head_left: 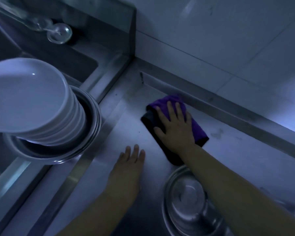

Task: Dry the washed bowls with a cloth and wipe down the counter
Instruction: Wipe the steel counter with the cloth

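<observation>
My right hand [174, 126] presses flat, fingers spread, on a folded purple and black cloth [197, 127] lying on the steel counter [237, 160] near the back ledge. My left hand [126, 169] rests on the counter with straight fingers, a short way left of the cloth, holding nothing. A stack of white bowls [32, 103] stands inside nested steel bowls [61, 155] at the left, by the sink edge. More steel bowls [186, 200] sit on the counter under my right forearm.
A sink [46, 53] lies at the upper left with a shiny tap [59, 32] over it. A steel splash panel [132, 28] separates sink and counter. A tiled wall [228, 40] runs behind the counter's raised back ledge [228, 110].
</observation>
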Demonstrator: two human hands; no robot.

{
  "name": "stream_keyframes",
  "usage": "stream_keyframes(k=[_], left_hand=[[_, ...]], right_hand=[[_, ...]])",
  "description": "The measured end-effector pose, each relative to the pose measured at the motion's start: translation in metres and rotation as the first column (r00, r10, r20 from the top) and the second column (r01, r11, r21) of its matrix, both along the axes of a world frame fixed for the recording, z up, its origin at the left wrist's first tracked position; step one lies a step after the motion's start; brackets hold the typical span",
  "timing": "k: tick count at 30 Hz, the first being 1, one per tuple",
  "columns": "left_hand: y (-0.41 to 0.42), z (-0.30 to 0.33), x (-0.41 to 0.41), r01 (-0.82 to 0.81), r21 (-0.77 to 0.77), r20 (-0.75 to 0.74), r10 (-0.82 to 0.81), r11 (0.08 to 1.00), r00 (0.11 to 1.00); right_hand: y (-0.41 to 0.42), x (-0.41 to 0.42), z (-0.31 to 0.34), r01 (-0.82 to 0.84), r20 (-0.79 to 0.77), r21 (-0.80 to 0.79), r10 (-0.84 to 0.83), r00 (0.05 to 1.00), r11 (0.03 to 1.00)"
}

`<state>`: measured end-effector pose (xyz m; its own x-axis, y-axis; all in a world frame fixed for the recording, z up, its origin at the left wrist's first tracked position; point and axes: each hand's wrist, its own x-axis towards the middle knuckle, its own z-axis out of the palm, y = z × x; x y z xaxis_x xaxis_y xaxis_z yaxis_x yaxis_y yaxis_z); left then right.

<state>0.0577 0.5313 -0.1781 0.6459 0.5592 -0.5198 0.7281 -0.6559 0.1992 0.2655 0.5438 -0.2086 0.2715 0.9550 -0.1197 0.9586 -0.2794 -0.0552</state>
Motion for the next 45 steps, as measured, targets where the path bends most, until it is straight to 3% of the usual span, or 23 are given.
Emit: stream_keyframes(k=[4,11,21,24,28,37,45], left_hand=[[0.002,-0.003,0.0,0.007,-0.004,0.016,-0.007,1.0,1.0],[0.003,0.0,0.001,-0.016,-0.02,0.015,0.016,1.0,1.0],[-0.014,0.02,0.021,-0.023,0.124,-0.115,0.038,0.992,0.993],[-0.025,0.025,0.04,-0.007,0.178,-0.059,0.018,0.984,0.998],[-0.043,0.029,0.08,0.031,0.217,0.045,-0.042,0.976,0.998],[-0.079,0.026,0.138,0.11,0.185,0.108,-0.132,0.977,0.985],[-0.101,0.021,0.146,0.113,0.162,0.184,-0.143,0.98,0.972]], right_hand=[[0.069,-0.037,-0.007,-0.131,-0.022,0.023,0.131,0.991,0.991],[0.117,-0.042,-0.011,-0.081,-0.062,0.072,0.086,0.994,0.994],[0.026,0.023,-0.001,-0.057,-0.046,0.122,0.063,0.997,0.991],[-0.009,0.051,0.0,-0.028,-0.043,0.113,0.033,0.999,0.993],[-0.053,0.084,0.002,0.05,-0.028,0.1,-0.047,0.998,0.994],[-0.143,0.146,0.004,0.273,0.026,0.064,-0.275,0.961,0.96],[-0.211,0.179,0.006,0.635,0.021,0.068,-0.638,0.77,0.769]])
